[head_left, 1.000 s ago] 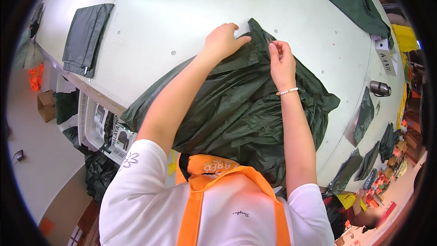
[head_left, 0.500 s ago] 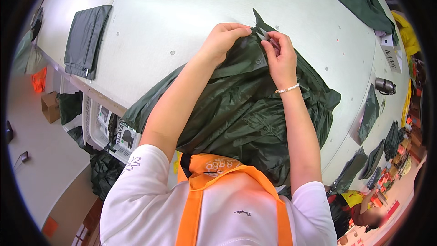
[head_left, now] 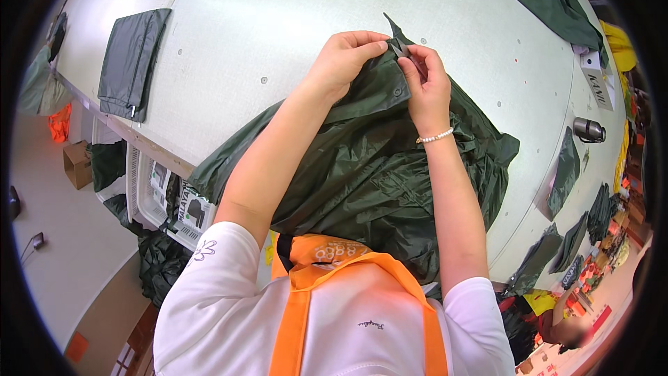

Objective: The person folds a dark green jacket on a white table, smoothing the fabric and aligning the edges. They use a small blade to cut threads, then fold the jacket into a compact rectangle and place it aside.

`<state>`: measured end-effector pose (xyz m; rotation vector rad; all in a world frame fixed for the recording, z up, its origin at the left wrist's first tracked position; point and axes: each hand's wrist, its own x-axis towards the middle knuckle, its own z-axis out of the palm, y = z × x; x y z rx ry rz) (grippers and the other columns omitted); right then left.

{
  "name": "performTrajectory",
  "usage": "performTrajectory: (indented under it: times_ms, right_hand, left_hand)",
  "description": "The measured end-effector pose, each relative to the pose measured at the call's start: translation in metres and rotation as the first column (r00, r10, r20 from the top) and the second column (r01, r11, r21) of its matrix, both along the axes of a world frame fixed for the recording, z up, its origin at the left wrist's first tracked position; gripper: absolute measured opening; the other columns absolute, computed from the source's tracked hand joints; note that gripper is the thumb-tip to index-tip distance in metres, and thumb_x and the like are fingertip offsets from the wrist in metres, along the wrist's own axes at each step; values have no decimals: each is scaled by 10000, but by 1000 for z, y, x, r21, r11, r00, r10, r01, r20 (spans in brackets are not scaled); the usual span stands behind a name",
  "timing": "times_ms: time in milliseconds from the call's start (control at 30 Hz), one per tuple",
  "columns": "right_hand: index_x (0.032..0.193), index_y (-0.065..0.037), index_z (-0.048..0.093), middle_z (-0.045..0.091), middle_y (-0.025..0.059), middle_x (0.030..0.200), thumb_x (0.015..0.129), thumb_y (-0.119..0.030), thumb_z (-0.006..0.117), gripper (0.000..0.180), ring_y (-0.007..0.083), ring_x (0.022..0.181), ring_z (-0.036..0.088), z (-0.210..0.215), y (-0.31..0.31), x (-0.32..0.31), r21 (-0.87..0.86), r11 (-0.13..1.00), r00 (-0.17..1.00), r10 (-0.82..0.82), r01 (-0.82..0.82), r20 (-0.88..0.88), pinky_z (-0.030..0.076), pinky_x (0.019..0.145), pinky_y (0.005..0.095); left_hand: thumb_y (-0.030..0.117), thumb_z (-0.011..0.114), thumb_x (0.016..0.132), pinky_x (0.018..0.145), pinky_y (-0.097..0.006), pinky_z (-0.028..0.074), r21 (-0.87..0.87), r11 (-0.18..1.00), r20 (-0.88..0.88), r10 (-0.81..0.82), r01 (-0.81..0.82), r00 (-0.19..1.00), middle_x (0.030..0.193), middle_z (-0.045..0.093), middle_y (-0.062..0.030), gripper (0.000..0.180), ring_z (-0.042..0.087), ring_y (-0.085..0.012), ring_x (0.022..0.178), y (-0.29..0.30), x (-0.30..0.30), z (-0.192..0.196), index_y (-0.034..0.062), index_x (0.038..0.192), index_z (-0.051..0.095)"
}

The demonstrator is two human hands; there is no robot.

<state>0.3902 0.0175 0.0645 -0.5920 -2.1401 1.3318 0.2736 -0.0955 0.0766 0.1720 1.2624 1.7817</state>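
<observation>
Hands, two: left hand (head_left: 339, 64) pinching the upper edge of a dark green garment (head_left: 355, 167) between thumb and fingers; right hand (head_left: 429, 87) gripping a small pointed metal tool (head_left: 401, 51) just beside the pinch. Garment crumpled, draped over near side of pale surface (head_left: 229, 35). Folded dark bundle (head_left: 132, 63), left. Metal flask (head_left: 589, 130), far right.

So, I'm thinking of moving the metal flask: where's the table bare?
The widest bare patch of the table lies between the dark folded piece and the left hand. Another lies between the spread dark green garment and the metal flask. It's crowded at the near edge, under the garment, and along the right side, around the flask and dark green pieces.
</observation>
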Motion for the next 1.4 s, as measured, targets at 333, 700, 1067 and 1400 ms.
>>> performTrajectory:
  times_ms: [333,700,1067,1400]
  right_hand:
    - [965,-31,603,593,60,875,834,-138,684,187,153,742,594,7,-6,1,213,973,995,-96,88,30,473,647,266]
    - [982,-40,611,589,64,867,818,-146,699,214,164,716,584,7,2,2,193,981,999,-25,32,-37,478,635,257]
    - [947,-18,623,614,75,865,838,-146,683,178,155,720,597,19,11,5,121,990,997,-64,67,-31,493,672,255]
    - [958,-53,644,634,88,886,845,-255,663,232,234,757,646,53,23,7,359,919,952,50,-162,302,497,645,313]
  left_hand:
    - [59,586,869,704,-240,499,22,998,-48,54,-53,997,902,659,-83,190,611,-117,783,0,10,1,-67,1004,629]
    - [57,599,860,703,-242,498,21,996,8,86,-86,996,886,665,-83,174,613,-117,778,2,9,0,-70,974,638]
    - [89,706,773,619,-243,471,-236,959,-504,15,-155,864,873,657,-63,167,596,-111,739,4,15,9,8,915,672]
    - [18,702,698,610,-293,488,51,916,-933,186,-398,307,848,627,-66,110,619,-202,713,13,33,-1,35,804,678]
